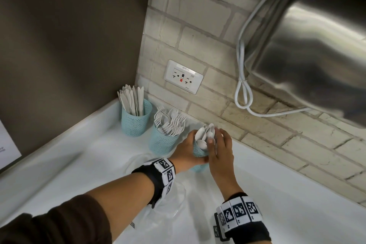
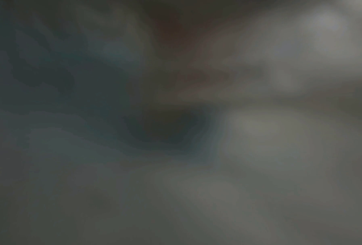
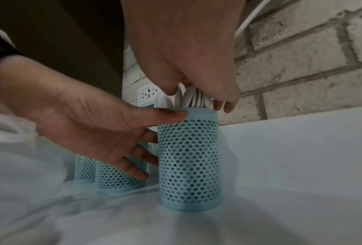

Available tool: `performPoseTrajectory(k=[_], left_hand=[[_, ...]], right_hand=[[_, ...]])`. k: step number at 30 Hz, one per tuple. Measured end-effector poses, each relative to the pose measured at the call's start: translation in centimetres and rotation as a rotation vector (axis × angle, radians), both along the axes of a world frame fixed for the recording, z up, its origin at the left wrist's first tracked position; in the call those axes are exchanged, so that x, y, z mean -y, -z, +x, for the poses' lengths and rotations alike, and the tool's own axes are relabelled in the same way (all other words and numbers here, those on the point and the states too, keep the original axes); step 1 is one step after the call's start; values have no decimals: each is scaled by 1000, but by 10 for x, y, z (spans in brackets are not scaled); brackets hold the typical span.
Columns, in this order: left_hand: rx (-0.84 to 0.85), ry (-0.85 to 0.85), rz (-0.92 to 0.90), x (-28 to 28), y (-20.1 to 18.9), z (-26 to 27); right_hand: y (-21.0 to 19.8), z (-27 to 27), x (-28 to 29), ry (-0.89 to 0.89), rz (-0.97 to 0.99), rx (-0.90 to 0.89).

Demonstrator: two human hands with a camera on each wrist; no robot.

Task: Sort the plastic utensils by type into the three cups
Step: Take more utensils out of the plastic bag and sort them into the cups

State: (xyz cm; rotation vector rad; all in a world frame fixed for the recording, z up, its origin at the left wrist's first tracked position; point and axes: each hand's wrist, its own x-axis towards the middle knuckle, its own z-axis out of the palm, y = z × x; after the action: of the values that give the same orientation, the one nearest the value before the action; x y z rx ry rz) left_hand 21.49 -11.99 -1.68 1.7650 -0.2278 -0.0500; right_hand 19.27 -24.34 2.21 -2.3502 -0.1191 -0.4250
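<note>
Three light-blue perforated cups in a row on white counter point(image 1: 287, 194), near brick wall. Far cup point(image 1: 136, 123) holds knives point(image 1: 131, 100), middle cup point(image 1: 164, 141) holds forks point(image 1: 170, 123), near cup point(image 1: 199, 151) holds spoons point(image 1: 204, 134). Left hand point(image 1: 188, 151) wraps near cup from its left side; right hand point(image 1: 220, 148) curls over the spoon bowls w/ thumb on them. Both wrists wear bands w/ black-and-white markers. Clear plastic bag point(image 1: 168, 204) lies under the forearms. Wall outlet point(image 1: 183, 76) above cups; steel appliance point(image 1: 316, 55) w/ white cord top right.

A shared pantry or kitchenette is being shown: a white-brick wall point(image 1: 198, 31), a labelled outlet point(image 1: 183, 76), a steel appliance point(image 1: 316, 49), and disposable cutlery being kept in cups point(image 1: 135, 123).
</note>
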Motion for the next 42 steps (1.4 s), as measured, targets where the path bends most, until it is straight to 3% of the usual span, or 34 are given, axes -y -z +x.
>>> performPoseTrajectory(k=[3, 7, 8, 12, 15, 20, 24, 27, 30, 35, 42], left_hand=[[10, -2, -2, 0, -2, -1], [-12, 3, -58, 5, 1, 1], [-15, 8, -51, 6, 0, 0], [-15, 14, -39, 4, -3, 0], [-13, 16, -39, 5, -5, -3], [-52, 25, -82, 6, -4, -1], [-80, 20, 6, 6, -6, -3], [-83, 16, 48, 4, -10, -4], [-78, 51, 50, 1, -15, -8], [-81, 23, 75, 4, -11, -8], [-94, 1, 112, 1, -15, -10]], right_hand=[[-6, 2, -4, 21, 25, 7], [-4, 4, -8, -62, -270, -51], [-5, 4, -6, -73, -243, -84], [-23, -4, 5, -3, 416, -84], [-23, -4, 13, 87, 557, -139], [-18, -16, -8, -106, 289, -192], [-16, -14, -12, -99, 0, -91], [-18, -16, -13, -125, -203, -128], [-24, -16, -10, -95, -87, -37], [-22, -21, -11, -180, -216, -168], [-31, -40, -5, 19, 225, -11]])
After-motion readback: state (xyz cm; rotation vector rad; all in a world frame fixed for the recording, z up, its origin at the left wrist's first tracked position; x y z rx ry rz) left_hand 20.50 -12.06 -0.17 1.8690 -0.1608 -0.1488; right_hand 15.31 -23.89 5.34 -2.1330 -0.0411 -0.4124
